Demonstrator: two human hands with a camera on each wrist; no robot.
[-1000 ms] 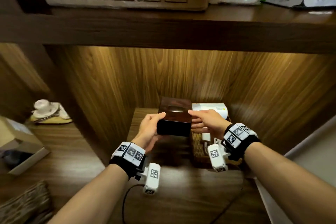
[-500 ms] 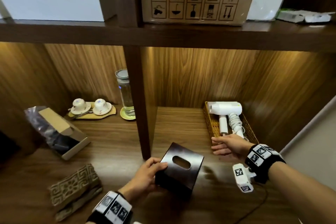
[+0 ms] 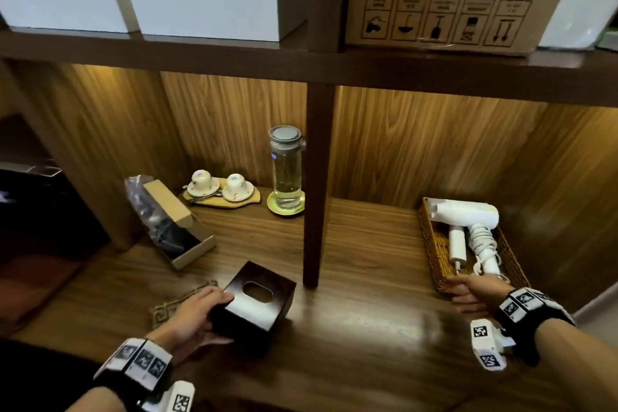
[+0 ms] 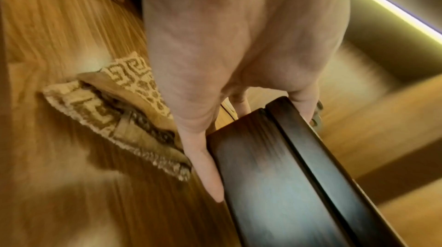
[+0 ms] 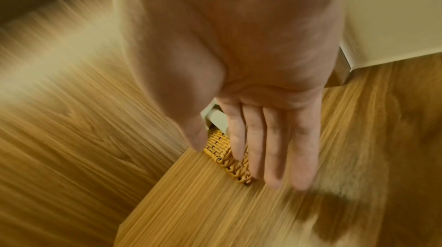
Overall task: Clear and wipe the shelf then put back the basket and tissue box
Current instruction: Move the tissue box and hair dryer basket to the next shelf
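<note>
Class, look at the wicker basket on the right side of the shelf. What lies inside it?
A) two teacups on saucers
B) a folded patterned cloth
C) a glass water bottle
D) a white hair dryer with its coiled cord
D: the head view shows a white hair dryer with its coiled cord lying inside the wicker basket.

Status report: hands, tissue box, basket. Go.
Left hand grips the tissue box, left of the divider post. Right hand open, fingers at the basket near end. Hair dryer in basket; nothing blocking.
</note>
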